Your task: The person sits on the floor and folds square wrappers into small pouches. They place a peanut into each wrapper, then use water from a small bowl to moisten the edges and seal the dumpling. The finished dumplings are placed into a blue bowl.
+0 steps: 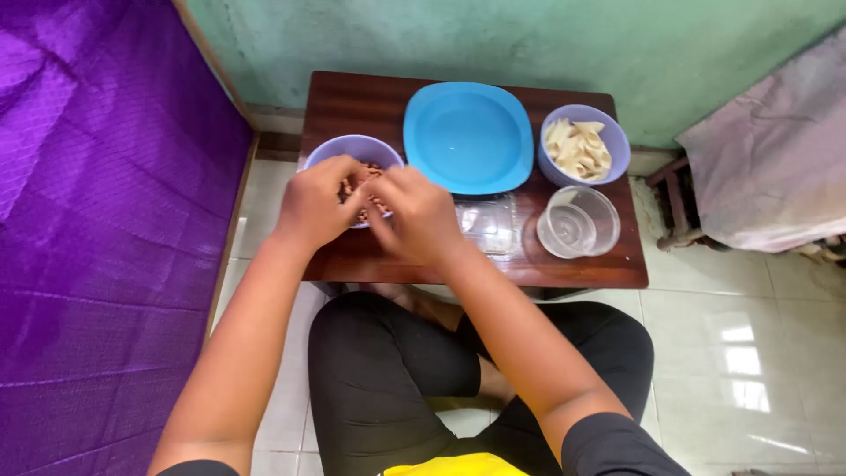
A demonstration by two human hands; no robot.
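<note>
Pinching small brown pieces, my left hand (313, 204) and right hand (419, 216) meet over the lilac bowl (328, 152) at the counter's (352, 97) left, hiding most of it; fingertips blur together. Beyond sit a blue plate (469, 137) and a bowl of pale shells (577, 148).

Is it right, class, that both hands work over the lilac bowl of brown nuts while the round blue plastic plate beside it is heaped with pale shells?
Not quite. In the head view the round blue plastic plate is bare; the pale shells fill the second lilac bowl. Both the left hand and right hand do work over the lilac bowl of brown nuts.
</note>
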